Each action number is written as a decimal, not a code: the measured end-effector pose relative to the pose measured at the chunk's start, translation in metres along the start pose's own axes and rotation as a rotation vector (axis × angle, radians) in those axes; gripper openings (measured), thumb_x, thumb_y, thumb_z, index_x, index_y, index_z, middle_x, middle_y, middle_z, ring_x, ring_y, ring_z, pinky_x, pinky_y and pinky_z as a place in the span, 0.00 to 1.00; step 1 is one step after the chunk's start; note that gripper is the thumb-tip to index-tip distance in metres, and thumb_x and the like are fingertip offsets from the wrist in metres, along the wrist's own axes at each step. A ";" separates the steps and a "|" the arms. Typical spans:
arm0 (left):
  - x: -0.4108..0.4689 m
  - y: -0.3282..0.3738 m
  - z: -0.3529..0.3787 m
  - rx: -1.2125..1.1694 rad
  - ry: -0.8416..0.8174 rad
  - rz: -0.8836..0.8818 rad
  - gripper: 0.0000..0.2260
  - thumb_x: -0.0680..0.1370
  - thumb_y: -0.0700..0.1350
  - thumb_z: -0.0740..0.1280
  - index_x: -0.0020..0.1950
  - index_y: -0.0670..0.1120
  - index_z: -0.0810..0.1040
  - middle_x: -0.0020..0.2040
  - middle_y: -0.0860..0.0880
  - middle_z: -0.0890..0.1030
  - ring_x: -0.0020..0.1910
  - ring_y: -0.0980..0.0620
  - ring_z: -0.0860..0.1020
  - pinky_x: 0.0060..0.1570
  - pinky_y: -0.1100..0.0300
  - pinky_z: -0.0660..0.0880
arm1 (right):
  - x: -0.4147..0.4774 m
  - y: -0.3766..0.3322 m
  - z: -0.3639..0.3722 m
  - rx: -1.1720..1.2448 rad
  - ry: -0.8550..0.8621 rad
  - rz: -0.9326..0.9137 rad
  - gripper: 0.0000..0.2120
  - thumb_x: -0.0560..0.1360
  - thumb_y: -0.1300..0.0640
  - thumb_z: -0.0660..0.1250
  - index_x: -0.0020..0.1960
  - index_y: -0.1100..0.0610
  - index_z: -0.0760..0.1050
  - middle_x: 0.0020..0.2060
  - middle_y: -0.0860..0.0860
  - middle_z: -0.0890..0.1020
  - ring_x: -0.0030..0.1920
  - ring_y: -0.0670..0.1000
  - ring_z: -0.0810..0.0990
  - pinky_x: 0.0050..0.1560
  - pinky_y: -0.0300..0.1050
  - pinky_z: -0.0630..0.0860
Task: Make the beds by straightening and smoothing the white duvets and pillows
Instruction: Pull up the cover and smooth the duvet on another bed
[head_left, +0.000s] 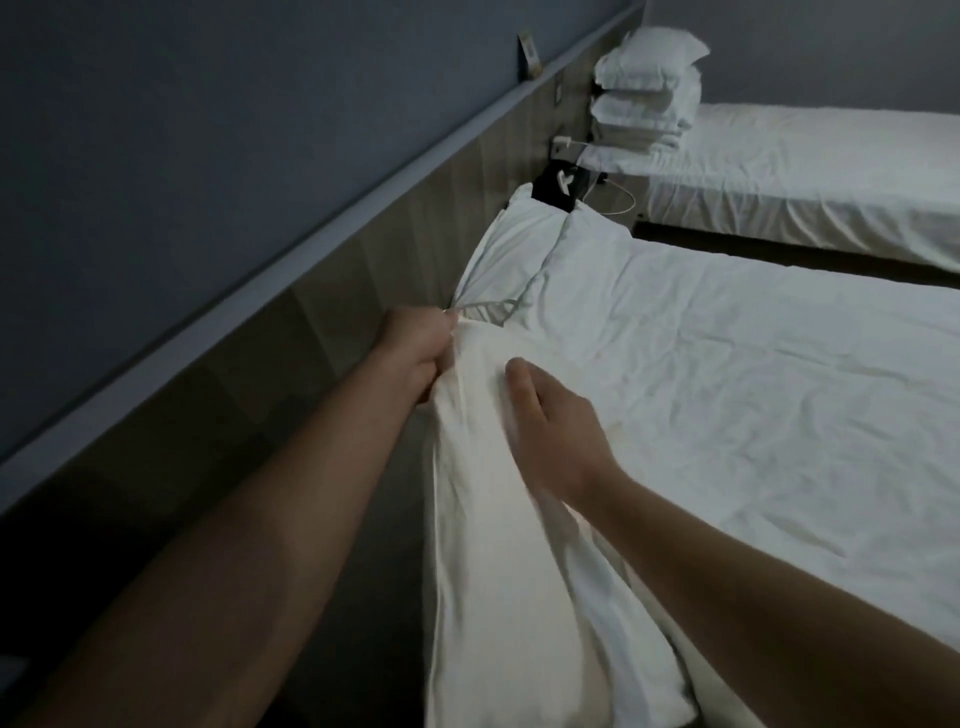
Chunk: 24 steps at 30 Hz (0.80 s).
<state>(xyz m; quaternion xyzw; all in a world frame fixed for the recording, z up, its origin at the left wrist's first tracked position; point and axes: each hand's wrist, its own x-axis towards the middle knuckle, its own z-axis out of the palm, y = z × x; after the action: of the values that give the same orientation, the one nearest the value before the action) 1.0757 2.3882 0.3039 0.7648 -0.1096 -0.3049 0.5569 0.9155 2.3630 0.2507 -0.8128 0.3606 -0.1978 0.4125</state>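
Bedding check, near bed (810, 395): the duvet (519, 571) is bunched along the bed's left side and hangs over the edge in a long fold. The cover across the top lies flat but creased. The left hand (415, 353) has its fingers clenched round a gathered corner of the cloth, just below the pillows (535, 249). The right hand (561, 431) rests on the fold close beside it, its fingers blurred and partly sunk in cloth, so I cannot tell whether they grasp. Handling, judged: light, soft and limp, so it sags wherever unsupported. Best taken at corner and hem, holds well apart, then pulled taut. Not slippery, not fragile
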 end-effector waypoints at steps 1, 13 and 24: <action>-0.003 -0.002 -0.004 0.008 -0.014 -0.019 0.07 0.82 0.34 0.63 0.53 0.30 0.78 0.42 0.43 0.77 0.46 0.48 0.79 0.38 0.61 0.75 | -0.018 -0.008 -0.002 0.046 -0.076 0.026 0.40 0.74 0.23 0.46 0.78 0.45 0.63 0.71 0.48 0.75 0.70 0.54 0.74 0.69 0.48 0.69; -0.127 -0.091 -0.051 0.450 -0.184 0.104 0.51 0.69 0.57 0.80 0.83 0.52 0.51 0.76 0.53 0.67 0.72 0.53 0.69 0.65 0.61 0.67 | -0.009 0.011 0.021 0.166 0.042 0.113 0.20 0.81 0.53 0.63 0.37 0.67 0.77 0.37 0.63 0.83 0.42 0.64 0.83 0.46 0.59 0.81; -0.186 -0.130 -0.087 0.487 0.219 0.186 0.39 0.81 0.37 0.65 0.83 0.57 0.46 0.73 0.44 0.72 0.49 0.47 0.81 0.29 0.63 0.79 | -0.057 -0.009 0.061 0.476 -0.434 0.128 0.22 0.84 0.45 0.59 0.54 0.64 0.79 0.46 0.54 0.80 0.49 0.54 0.78 0.53 0.50 0.76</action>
<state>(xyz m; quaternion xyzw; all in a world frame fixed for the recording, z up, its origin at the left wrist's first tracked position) 0.9577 2.5973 0.2652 0.8911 -0.1887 -0.1327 0.3909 0.9190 2.4413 0.2211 -0.6924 0.2584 -0.0722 0.6697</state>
